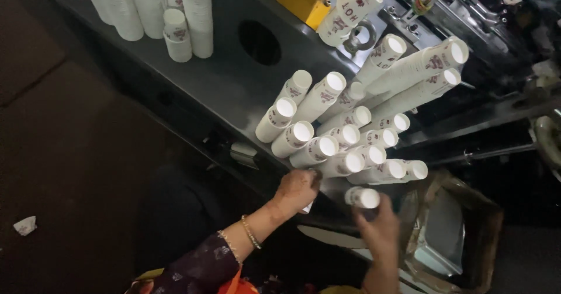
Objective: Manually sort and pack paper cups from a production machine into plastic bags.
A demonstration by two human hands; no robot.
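The short stack of white paper cups with red print [362, 197] is lying on its side at the near edge of the dark metal bench [222, 78], and the right hand [383, 230] is touching it from below with fingers curled loosely around the end. The left hand [297, 190] is resting just beside it with its fingers bent in a closed grip (what it is holding is too blurry to tell). Right behind both hands, a big pile of long white cup stacks [345, 136] is lying flat, probably so the stacks do not tip over. Farther back, upright white cup towers [146, 8] are standing near a round hole in the bench [259, 43]. A cardboard box with a plastic liner [450, 235] is sitting to the right.
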